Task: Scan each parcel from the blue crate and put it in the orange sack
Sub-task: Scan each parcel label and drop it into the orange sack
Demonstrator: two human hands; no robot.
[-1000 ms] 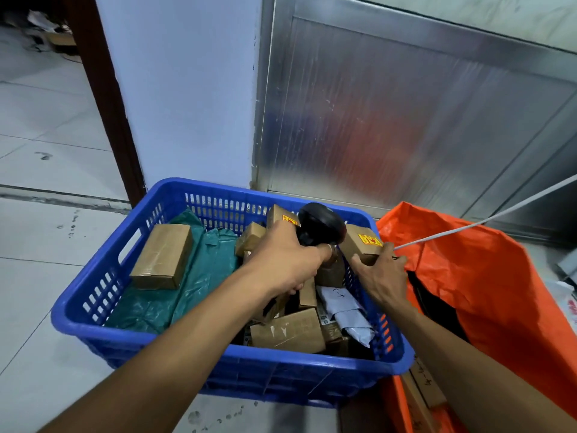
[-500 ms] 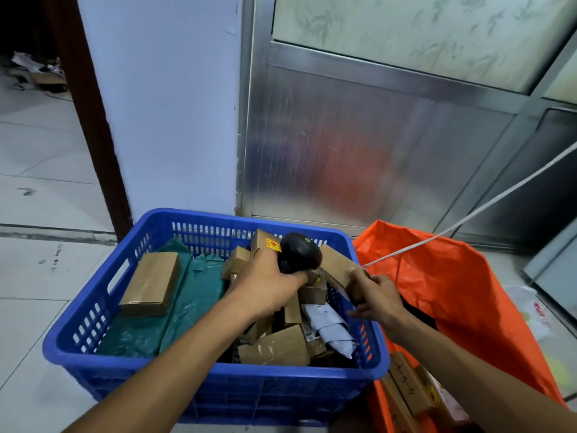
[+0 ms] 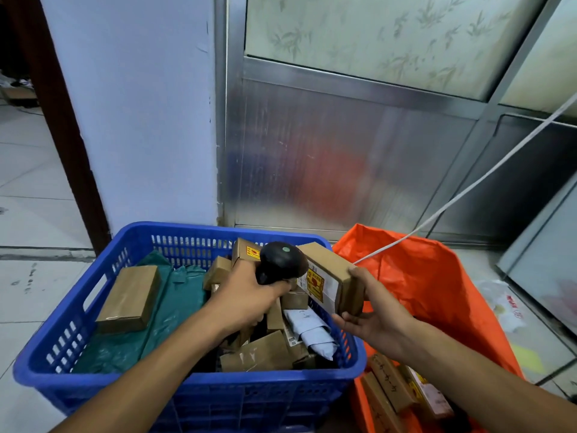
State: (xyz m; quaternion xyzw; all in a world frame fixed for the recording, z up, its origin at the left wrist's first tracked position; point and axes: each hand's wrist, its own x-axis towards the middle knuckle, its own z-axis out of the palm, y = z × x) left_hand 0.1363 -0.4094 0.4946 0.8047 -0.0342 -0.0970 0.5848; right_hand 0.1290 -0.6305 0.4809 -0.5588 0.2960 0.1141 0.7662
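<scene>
Cardboard parcel held by right hand; left hand grips black scanner.

One blue crate and one orange sack are being shown. One black scanner is being gripped, and one brown box is being pinched between fingers and thumb. Left of the fingers, about seven more brown boxes, one green bag and one grey mailer are being counted in the crate; below them, some three boxes are being counted in the sack.
</scene>
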